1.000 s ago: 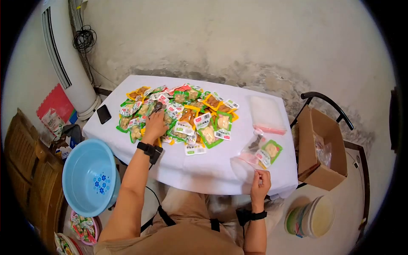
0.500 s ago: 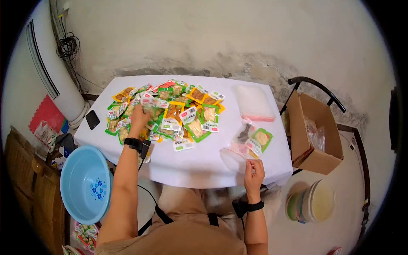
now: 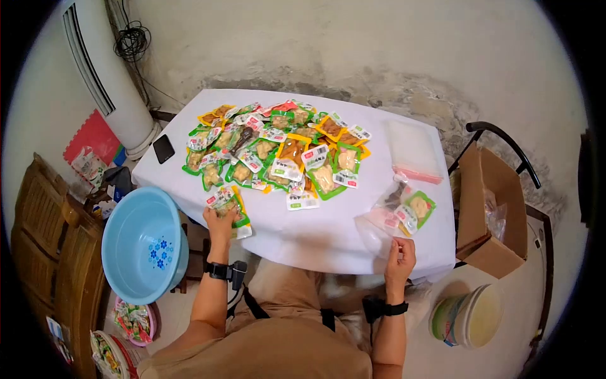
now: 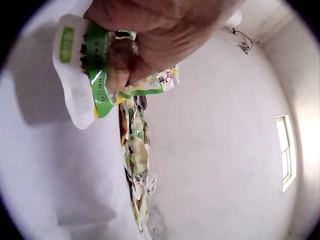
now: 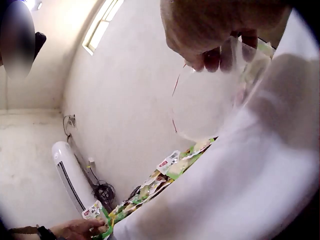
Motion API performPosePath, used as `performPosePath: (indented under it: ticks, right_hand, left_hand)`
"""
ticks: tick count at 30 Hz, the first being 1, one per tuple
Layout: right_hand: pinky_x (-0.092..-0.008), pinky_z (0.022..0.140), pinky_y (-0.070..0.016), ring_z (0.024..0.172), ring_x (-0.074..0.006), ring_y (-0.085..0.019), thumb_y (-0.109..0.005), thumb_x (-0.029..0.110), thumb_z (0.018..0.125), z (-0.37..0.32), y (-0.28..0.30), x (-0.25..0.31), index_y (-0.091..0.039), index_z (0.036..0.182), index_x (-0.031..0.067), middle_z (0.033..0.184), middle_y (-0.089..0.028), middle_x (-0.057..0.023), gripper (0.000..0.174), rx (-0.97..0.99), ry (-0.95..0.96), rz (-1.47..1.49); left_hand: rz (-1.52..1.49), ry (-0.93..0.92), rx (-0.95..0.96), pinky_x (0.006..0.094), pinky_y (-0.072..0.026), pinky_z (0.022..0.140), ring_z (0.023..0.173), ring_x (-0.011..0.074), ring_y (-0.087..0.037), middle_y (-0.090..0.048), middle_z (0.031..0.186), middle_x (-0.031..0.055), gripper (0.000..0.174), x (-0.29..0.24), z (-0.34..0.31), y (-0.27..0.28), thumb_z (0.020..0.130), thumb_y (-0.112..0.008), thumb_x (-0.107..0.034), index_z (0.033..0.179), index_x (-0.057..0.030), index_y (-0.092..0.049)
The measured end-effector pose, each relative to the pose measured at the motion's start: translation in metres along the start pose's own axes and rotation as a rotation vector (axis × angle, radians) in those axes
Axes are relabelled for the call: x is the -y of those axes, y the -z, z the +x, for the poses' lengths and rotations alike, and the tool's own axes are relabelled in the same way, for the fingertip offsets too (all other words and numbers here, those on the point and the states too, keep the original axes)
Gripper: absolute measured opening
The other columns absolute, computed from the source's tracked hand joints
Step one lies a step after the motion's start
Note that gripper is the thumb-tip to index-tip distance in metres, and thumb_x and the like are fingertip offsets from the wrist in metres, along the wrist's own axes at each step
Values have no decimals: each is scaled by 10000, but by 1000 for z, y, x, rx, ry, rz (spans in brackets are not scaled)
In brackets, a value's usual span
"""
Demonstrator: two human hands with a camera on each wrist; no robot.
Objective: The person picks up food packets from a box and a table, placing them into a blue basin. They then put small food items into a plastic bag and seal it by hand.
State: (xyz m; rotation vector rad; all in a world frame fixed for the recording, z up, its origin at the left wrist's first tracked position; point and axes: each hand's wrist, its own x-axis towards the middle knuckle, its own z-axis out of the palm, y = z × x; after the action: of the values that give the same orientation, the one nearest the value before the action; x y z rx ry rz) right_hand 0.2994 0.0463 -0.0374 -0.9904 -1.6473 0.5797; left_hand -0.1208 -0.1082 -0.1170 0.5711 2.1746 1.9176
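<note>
My left hand (image 3: 219, 224) grips snack packets at the front left of the table; a green-edged packet (image 4: 100, 75) with a white end shows under its fingers in the left wrist view. Behind it spreads a pile of snack packets (image 3: 293, 151), green, yellow and red. At the front right, my right hand (image 3: 399, 259) pinches the rim of a clear plastic bag (image 3: 372, 227), whose mouth gapes in the right wrist view. Inside the bag lie a green-edged packet (image 3: 419, 207) and a dark-coloured one (image 3: 396, 194).
A stack of clear bags (image 3: 413, 146) lies at the table's back right, a phone (image 3: 163, 149) at its left edge. Right of the table stands a cardboard box (image 3: 470, 215) on a chair, with a bucket (image 3: 467, 316) below. A blue basin (image 3: 136, 246) is at the left.
My left hand has come from the pile to the table's front left edge, bringing packets with it. My right hand keeps its pinch on the bag's rim. The head view has shifted somewhat.
</note>
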Motion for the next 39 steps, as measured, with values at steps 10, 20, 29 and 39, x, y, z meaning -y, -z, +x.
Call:
performPosePath:
  ticks: [10, 20, 29, 39]
  right_hand:
    - [-299, 675, -442, 728, -250, -561, -587, 10, 802, 2, 5, 6, -610, 838, -9, 775, -564, -128, 47, -41, 6, 12]
    - [-317, 671, -456, 739, -265, -570, -600, 26, 797, 2, 12, 17, -612, 843, 1, 787, -584, -125, 53, -81, 3, -53]
    - [-313, 696, -460, 772, -245, -574, -643, 82, 774, 9, 18, 40, -608, 1019, 31, 816, -601, -109, 253, -142, 34, -51]
    - [-229, 461, -422, 488, -68, -506, -592, 207, 883, -27, 49, 53, -620, 1019, 31, 691, -608, -6, 224, 343, -623, 386]
  left_hand:
    - [-403, 124, 332, 281, -521, 707, 823, 165, -613, -609, 983, 101, 285, -134, -35, -58, 793, -627, -5, 1055, 24, -517]
    - [-127, -324, 482, 276, -519, 637, 757, 161, -627, -625, 947, 90, 297, -164, -7, -208, 778, -652, -47, 1045, 24, -541]
    - [224, -330, 1259, 320, -487, 660, 732, 238, -636, -659, 811, 105, 340, -177, -113, -146, 788, -673, -256, 1005, -21, -555]
    - [232, -530, 1580, 361, -477, 766, 832, 312, -604, -641, 907, 116, 456, -202, -143, -181, 725, -732, -222, 1108, -59, -546]
